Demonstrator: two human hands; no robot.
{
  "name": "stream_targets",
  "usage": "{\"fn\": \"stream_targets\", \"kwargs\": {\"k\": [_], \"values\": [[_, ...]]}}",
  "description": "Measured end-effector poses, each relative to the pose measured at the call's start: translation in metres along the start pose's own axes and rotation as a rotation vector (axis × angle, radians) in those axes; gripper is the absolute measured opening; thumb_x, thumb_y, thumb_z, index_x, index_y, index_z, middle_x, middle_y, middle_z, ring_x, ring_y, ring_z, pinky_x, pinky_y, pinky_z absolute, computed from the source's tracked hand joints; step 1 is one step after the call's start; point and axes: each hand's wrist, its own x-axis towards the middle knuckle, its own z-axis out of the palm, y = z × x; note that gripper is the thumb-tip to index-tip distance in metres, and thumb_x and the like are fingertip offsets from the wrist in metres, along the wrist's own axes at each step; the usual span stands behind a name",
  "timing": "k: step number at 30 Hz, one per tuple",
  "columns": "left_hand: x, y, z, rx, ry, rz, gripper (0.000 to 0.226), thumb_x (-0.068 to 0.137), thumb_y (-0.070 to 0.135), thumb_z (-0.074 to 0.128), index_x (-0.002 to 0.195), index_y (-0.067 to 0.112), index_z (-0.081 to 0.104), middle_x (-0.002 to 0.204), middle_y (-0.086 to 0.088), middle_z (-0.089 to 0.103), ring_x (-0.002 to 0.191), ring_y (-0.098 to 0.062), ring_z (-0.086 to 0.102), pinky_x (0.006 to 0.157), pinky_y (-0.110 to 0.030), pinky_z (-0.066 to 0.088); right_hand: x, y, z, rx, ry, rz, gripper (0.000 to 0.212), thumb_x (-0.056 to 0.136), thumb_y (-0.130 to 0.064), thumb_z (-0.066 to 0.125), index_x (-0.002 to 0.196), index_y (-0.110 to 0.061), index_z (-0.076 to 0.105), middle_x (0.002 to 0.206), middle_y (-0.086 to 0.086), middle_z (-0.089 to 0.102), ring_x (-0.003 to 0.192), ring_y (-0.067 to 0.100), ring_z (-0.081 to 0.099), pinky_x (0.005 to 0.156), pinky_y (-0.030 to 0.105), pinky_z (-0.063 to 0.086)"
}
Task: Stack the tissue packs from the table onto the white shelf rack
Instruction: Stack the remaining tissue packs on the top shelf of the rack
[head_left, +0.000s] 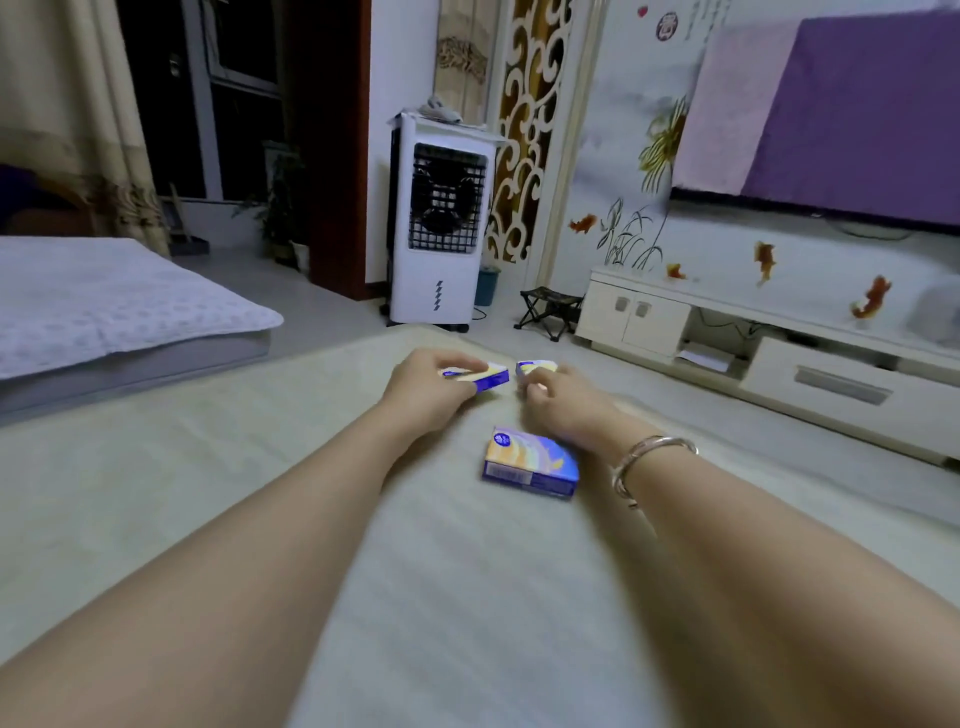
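Note:
Three small tissue packs, blue and purple with yellow tops, lie on the cream-covered table. My left hand grips the far left pack, fingers curled over its top. My right hand curls round the far right pack, most of which is hidden by the fingers. The third pack lies loose nearer to me, just below my right hand, and nothing touches it. A metal bangle sits on my right wrist. No white shelf rack is in view.
Beyond the table's far edge stand a white air cooler, a small folding stool and a low white TV cabinet on the right. A padded bed or sofa lies at the left.

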Motion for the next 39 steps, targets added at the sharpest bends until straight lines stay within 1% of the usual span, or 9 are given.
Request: {"fn": "stream_targets", "kwargs": {"k": [4, 9, 12, 18, 21, 23, 26, 29, 39], "values": [[-0.036, 0.028, 0.004, -0.262, -0.313, -0.005, 0.031, 0.094, 0.004, 0.052, 0.112, 0.021, 0.07, 0.11, 0.003, 0.069, 0.097, -0.01, 0.061, 0.072, -0.009, 0.043, -0.058, 0.016, -0.023, 0.02, 0.078, -0.002, 0.016, 0.088, -0.017, 0.052, 0.092, -0.026, 0.064, 0.102, 0.003, 0.043, 0.101, 0.027, 0.055, 0.079, 0.024, 0.036], [-0.081, 0.05, 0.02, 0.12, -0.497, 0.151, 0.035, 0.093, 0.004, 0.046, 0.106, 0.02, 0.074, 0.089, 0.0, 0.059, 0.08, -0.015, 0.049, 0.067, -0.024, 0.035, -0.145, 0.042, -0.05, 0.0, 0.073, 0.062, 0.029, 0.082, -0.008, 0.052, 0.069, -0.033, 0.055, 0.103, -0.001, 0.044, 0.106, 0.024, 0.051, 0.09, 0.032, 0.041], [-0.102, 0.063, 0.013, 0.383, -0.636, 0.152, 0.04, 0.081, 0.04, 0.069, 0.12, 0.044, 0.061, 0.113, 0.005, 0.044, 0.1, -0.009, 0.049, 0.091, -0.019, 0.039, -0.193, 0.045, -0.066, 0.023, 0.053, 0.104, 0.03, 0.081, -0.006, 0.051, 0.067, -0.033, 0.057, 0.106, -0.002, 0.044, 0.107, 0.022, 0.05, 0.089, 0.03, 0.04], [-0.143, 0.089, 0.021, 0.561, -0.475, 0.228, 0.044, 0.076, 0.034, 0.071, 0.12, 0.036, 0.064, 0.112, 0.001, 0.055, 0.094, -0.015, 0.055, 0.085, -0.025, 0.046, -0.271, 0.034, -0.113, 0.154, 0.113, 0.176, 0.026, 0.083, -0.005, 0.051, 0.071, -0.025, 0.062, 0.103, 0.006, 0.056, 0.08, 0.018, 0.055, 0.051, 0.016, 0.039], [-0.167, 0.114, 0.024, 0.437, -0.462, 0.19, 0.027, 0.081, 0.029, 0.072, 0.107, 0.025, 0.073, 0.101, 0.004, 0.067, 0.078, -0.009, 0.052, 0.065, -0.012, 0.04, -0.306, 0.028, -0.138, 0.304, 0.145, 0.226, 0.024, 0.083, -0.004, 0.049, 0.076, -0.021, 0.064, 0.085, 0.002, 0.058, 0.058, 0.013, 0.046, 0.039, 0.012, 0.033], [-0.185, 0.138, 0.023, 0.259, -0.458, 0.134, 0.023, 0.082, 0.025, 0.072, 0.104, 0.02, 0.075, 0.093, 0.005, 0.066, 0.07, -0.005, 0.052, 0.055, -0.004, 0.037, -0.327, 0.022, -0.156, 0.396, 0.161, 0.238, 0.025, 0.082, -0.006, 0.049, 0.072, -0.023, 0.062, 0.086, 0.002, 0.06, 0.063, 0.017, 0.049, 0.053, 0.019, 0.041], [-0.213, 0.186, 0.017, 0.005, -0.45, 0.075, 0.019, 0.083, 0.025, 0.073, 0.101, 0.023, 0.074, 0.097, 0.005, 0.067, 0.074, -0.008, 0.056, 0.066, -0.016, 0.048, -0.356, 0.01, -0.19, 0.534, 0.188, 0.245, 0.018, 0.084, -0.006, 0.05, 0.076, -0.021, 0.057, 0.095, 0.004, 0.06, 0.077, 0.019, 0.051, 0.073, 0.034, 0.049], [-0.246, 0.244, 0.008, -0.207, -0.448, 0.083, 0.015, 0.084, 0.023, 0.072, 0.099, 0.024, 0.073, 0.106, -0.002, 0.067, 0.092, -0.013, 0.062, 0.082, -0.03, 0.055, -0.389, -0.009, -0.226, 0.723, 0.257, 0.241, 0.009, 0.088, -0.012, 0.053, 0.089, -0.017, 0.045, 0.089, 0.007, 0.054, 0.075, 0.016, 0.048, 0.069, 0.031, 0.049], [-0.372, 0.407, -0.006, -0.624, -0.423, 0.166, 0.022, 0.079, 0.02, 0.074, 0.101, 0.02, 0.072, 0.109, -0.006, 0.069, 0.098, -0.019, 0.064, 0.073, -0.026, 0.057, -0.535, -0.044, -0.343, 0.6, 0.684, 0.026, 0.021, 0.093, -0.037, 0.051, 0.105, -0.02, 0.045, 0.085, 0.005, 0.064, 0.069, 0.018, 0.054, 0.062, 0.032, 0.046]]}}
